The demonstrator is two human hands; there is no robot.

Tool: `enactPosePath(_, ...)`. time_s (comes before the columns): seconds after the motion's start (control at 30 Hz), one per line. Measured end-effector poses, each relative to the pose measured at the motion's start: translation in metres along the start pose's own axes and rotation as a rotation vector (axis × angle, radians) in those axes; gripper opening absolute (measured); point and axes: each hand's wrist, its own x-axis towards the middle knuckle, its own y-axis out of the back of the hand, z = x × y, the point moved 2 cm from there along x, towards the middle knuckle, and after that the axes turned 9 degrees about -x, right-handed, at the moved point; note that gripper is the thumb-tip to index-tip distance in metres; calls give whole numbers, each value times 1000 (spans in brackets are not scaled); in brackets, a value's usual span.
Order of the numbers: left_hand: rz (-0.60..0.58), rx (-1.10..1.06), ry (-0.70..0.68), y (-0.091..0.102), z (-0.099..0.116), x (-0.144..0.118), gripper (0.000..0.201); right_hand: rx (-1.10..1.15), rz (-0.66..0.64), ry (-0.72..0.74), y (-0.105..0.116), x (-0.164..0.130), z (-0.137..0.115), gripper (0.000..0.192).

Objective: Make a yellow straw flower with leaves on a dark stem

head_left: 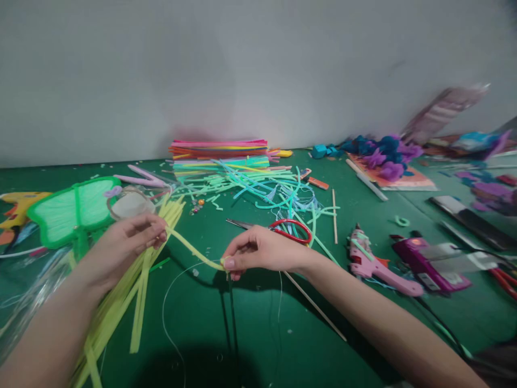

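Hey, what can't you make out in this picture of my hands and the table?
All in the head view:
Yellow strip beyond the left hand: hidden by its fingers.
Middle of the red-handled scissors: hidden behind the right hand.
Lower end of the yellow bundle: cut off by the bottom edge.
Purple pieces at far right: blurred, exact shapes unclear.

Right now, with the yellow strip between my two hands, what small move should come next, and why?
Perhaps draw the left hand back a little to straighten the yellow strip: it curves slightly between your hands, and the right hand pinches it near the top of a thin dark rod, so that side seems steadied.
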Motion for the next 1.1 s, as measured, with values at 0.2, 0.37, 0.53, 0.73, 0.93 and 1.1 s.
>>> enactPosePath(0.2, -89, 442, -68, 7, 18, 22, 30, -19, -14, -2, -7, 7, 1, 26)
enactPosePath(0.37, -150, 501, -32, -10, 38, 35, 28, -55, -6, -10, -8, 16, 3, 28)
enactPosePath(0.53, -56, -87, 59, -27, 32, 23, 24, -51, 1, -18, -5, 14, 6, 30)
enactPosePath(0.73, -37, -109, 242, -33, 12, -11, 34, 21, 21, -1, 2, 7, 5, 27)
enactPosePath(0.93, -356, 195, 451, -44, 10, -26, 44, -11, 24, -19, 0, 11, 4, 28)
enactPosePath(1.1, -392, 204, 467, -57, 12, -21, 34, -64, 24, -39, -3, 14, 1, 30)
